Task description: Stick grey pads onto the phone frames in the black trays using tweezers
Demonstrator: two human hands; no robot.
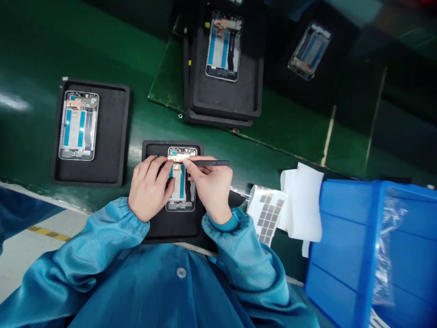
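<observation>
An opened smartphone point(176, 204), its circuit board, blue strips and black flex cable exposed, lies in a black tray point(160, 230) in front of me. My left hand point(150, 186) rests over the phone's left edge, fingers bent and thumb apart, the index fingertip at the board's lower edge. Between the thumb and fingers of my right hand point(214, 184) is a slim black tool point(213, 162), held nearly flat across the phone. Its tip points left at the board, close to my left index finger. Whether it is tweezers or a spudger I cannot tell.
At left, another opened phone point(78, 127) lies in a black tray point(111, 136). Stacked trays point(227, 98) at the back hold a phone point(224, 45); one more phone point(310, 50) lies back right. Right of me are a sticker sheet point(268, 212), white paper point(303, 205) and a blue bin point(344, 228).
</observation>
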